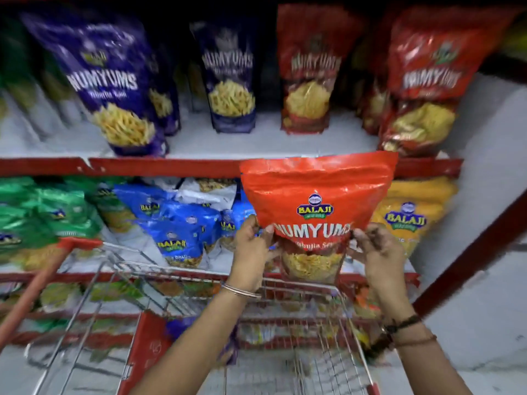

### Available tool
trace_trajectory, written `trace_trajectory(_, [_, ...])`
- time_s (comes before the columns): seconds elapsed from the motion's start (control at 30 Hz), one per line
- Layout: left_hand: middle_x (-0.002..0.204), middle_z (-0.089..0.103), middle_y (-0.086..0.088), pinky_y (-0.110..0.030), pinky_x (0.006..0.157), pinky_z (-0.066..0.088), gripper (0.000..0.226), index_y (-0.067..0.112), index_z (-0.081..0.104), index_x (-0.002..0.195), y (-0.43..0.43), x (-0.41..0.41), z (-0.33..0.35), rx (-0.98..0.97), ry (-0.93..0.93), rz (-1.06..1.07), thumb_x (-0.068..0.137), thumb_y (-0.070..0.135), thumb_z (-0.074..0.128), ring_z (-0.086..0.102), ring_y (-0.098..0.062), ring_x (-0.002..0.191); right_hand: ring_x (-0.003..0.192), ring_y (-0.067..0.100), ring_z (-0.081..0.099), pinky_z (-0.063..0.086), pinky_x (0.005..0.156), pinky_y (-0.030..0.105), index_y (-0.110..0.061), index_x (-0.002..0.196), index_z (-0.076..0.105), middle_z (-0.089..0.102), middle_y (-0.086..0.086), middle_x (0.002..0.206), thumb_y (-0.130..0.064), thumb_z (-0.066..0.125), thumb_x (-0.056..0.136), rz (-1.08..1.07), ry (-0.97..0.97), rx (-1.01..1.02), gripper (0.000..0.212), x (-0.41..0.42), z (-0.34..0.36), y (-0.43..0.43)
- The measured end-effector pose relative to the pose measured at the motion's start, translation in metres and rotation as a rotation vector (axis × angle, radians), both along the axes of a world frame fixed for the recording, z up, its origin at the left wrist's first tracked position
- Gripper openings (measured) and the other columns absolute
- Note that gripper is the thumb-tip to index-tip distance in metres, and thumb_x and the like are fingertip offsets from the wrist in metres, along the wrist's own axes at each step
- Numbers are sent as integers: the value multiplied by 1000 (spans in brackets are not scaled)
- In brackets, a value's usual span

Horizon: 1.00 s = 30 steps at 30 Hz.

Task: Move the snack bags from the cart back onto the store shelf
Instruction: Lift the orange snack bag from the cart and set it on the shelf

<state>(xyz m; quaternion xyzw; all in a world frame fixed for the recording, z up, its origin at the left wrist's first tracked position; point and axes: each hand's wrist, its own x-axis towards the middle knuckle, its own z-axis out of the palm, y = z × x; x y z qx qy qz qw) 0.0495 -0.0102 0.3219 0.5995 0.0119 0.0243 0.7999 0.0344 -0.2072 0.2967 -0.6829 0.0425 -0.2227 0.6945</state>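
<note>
The red snack bag (316, 206) is held upright at centre right of the frame, above the cart (285, 309), its lower sides pinched between the left hand (252, 246) and right hand (376, 252). Such a low hold may let the top flop and catch the red shelf edge (171, 166).

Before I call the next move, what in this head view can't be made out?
- Cart contents: blurred, partly hidden behind both arms.
- Red bag's lower print: covered by the left hand and right hand.
- Upper shelf bags: small print smeared by motion blur.
- Top shelf: cut off by the frame's upper edge.
</note>
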Motion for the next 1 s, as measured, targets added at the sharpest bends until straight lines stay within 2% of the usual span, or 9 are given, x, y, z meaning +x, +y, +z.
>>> trace_trajectory(0.1, [83,61,4,-32,65,57,19,20,53,83,-6,19,49,-13,-99,-5,90,4,45,58,-7,64,62,-1,60,57,62,17,-22,73,55,64,-10,65,-8,52,89,-12,-123,69,21,20,50,-2])
trace_trajectory(0.17, [88,56,-7,-41,73,55,10,12,50,89,-12,35,80,-23,-170,-5,90,3,44,55,-15,71,60,-4,59,56,60,15,-24,68,53,64,-15,58,-6,50,90,-28,-206,127,29,33,81,0])
trace_trajectory(0.33, [100,54,-16,-56,87,50,9,12,50,91,-28,84,132,-73,-336,32,90,4,46,54,-27,91,73,2,58,58,68,19,-23,74,46,59,-8,75,-5,49,91,-57,-357,255,24,83,134,0])
trace_trajectory(0.47, [96,51,-15,-61,87,44,13,15,46,85,-39,135,142,-98,-418,23,88,3,47,47,-29,90,68,-5,58,56,67,18,-26,73,47,64,-20,63,-4,46,92,-80,-419,272,29,133,147,-3])
trace_trajectory(0.7, [79,62,-1,-53,78,55,25,22,51,69,-51,218,122,-6,-254,119,86,3,50,59,-27,84,76,-1,56,56,67,18,-23,76,48,55,-6,83,-6,47,92,-109,-280,263,23,215,128,-9])
trace_trajectory(0.8, [74,60,-5,-27,52,58,24,17,53,67,-53,244,131,27,-200,144,85,0,52,59,-23,73,80,1,57,56,69,21,-18,81,52,57,-7,85,-7,47,92,-100,-197,259,16,244,130,-12])
trace_trajectory(0.83, [74,60,-8,-25,49,57,24,16,52,66,-54,253,135,39,-178,145,84,0,53,58,-23,73,81,3,56,56,70,24,-19,80,52,56,-6,84,-7,47,92,-91,-164,252,18,252,133,-13])
trace_trajectory(0.93, [81,60,-12,-45,69,57,23,20,50,66,-51,270,136,106,-144,180,83,7,57,59,-31,84,85,11,53,51,78,34,-25,78,53,54,-3,81,-13,44,94,-30,-84,222,22,265,140,-18])
trace_trajectory(1.0, [81,59,-6,-52,81,52,11,21,50,76,-46,273,123,221,-222,203,84,22,57,60,-32,89,94,17,52,49,86,35,-21,90,57,58,0,92,-21,43,95,-27,-62,153,15,261,141,-19])
